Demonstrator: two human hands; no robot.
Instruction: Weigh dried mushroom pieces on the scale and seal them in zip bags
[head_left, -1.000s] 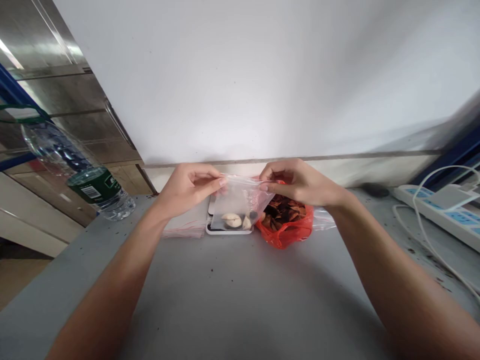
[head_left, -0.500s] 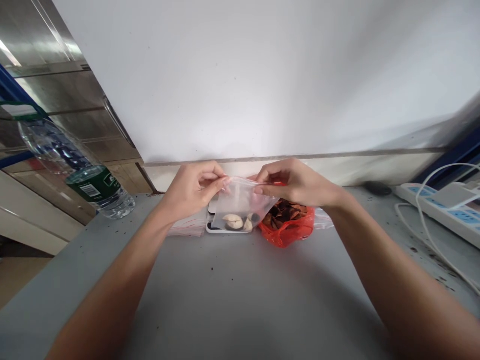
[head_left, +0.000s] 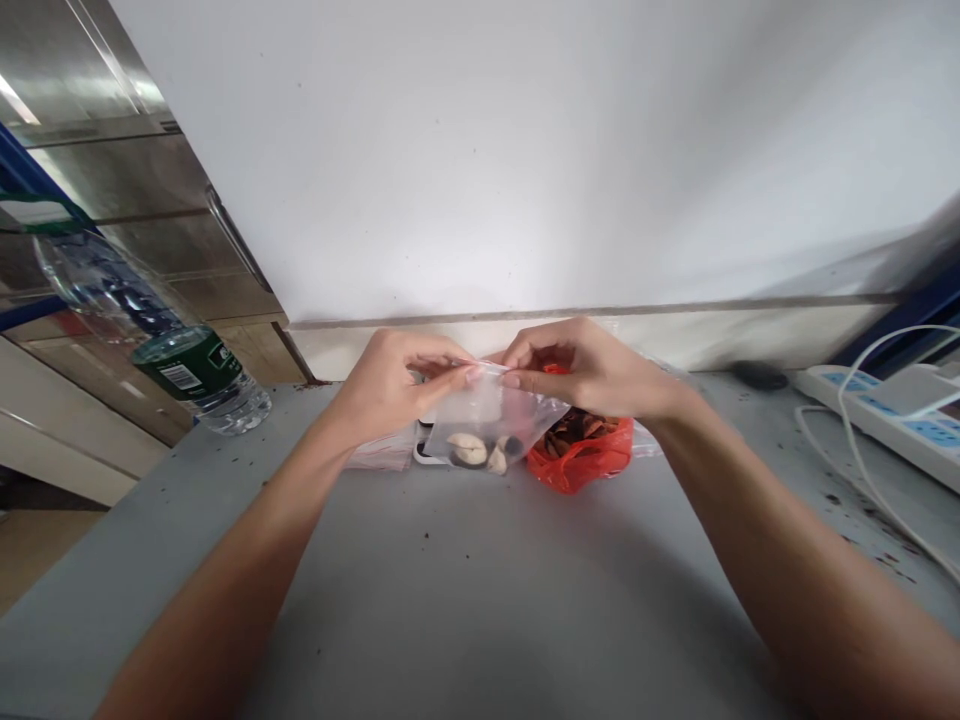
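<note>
Both hands have drawn closer together along the top edge of the clear zip bag (head_left: 491, 415), so that the fingertips now nearly meet where a second ago a wide stretch of the rim lay between them. Left hand (head_left: 394, 385) pinches the rim between thumb and forefinger, fingers closed on the plastic; right hand (head_left: 589, 365) does the same from the other side. The bag hangs from this grip low over the grey table (head_left: 480, 590), a few pale pieces (head_left: 469, 448) gathered at its bottom, which has shifted slightly nearer. Behind it sits a white tray (head_left: 421, 457), just beside it a red bag (head_left: 581, 460) of brown pieces. A water bottle (head_left: 161, 335) stands far left, a power strip (head_left: 896, 425) far right.
</note>
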